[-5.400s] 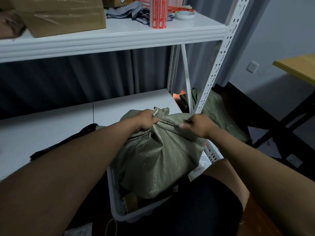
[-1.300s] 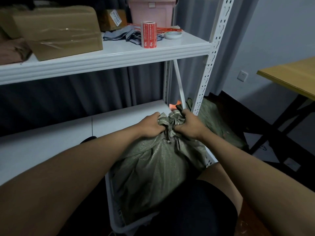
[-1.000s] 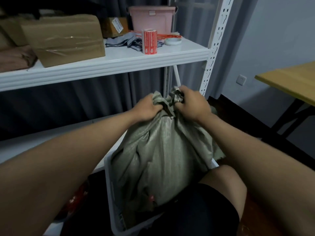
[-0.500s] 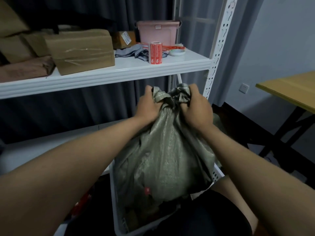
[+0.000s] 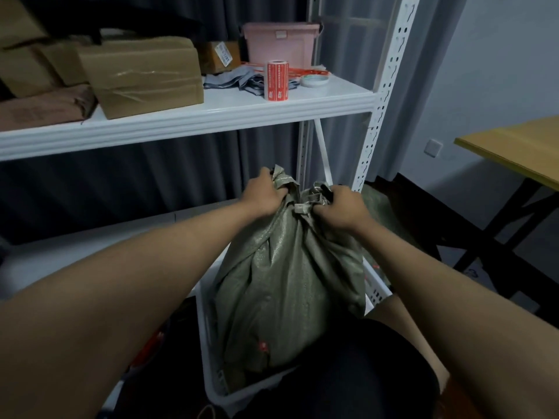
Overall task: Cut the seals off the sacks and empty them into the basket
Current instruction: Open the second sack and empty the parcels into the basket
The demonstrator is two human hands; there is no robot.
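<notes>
A green woven sack (image 5: 287, 285) stands upright inside a white plastic basket (image 5: 208, 358) in front of my knee. Its top is bunched into a gathered neck. My left hand (image 5: 266, 198) grips the left fold of that neck. My right hand (image 5: 341, 210) grips the right fold, and a small dark object (image 5: 326, 189) sticks out above its fingers. The tied neck (image 5: 305, 204) shows between the two hands. The sack's bottom hangs low in the basket and hides what lies under it.
A white metal shelf rack (image 5: 381, 95) stands behind the basket; its upper shelf holds cardboard boxes (image 5: 142, 77), a red label roll (image 5: 276, 81) and a pink bin (image 5: 279, 43). Another green sack (image 5: 381, 216) lies right of the rack's post. A yellow table (image 5: 514, 149) is at right.
Both hands lifted the sack up by its neck about a second ago; since half a second ago it has sunk lower into the basket and my hands have moved slightly apart.
</notes>
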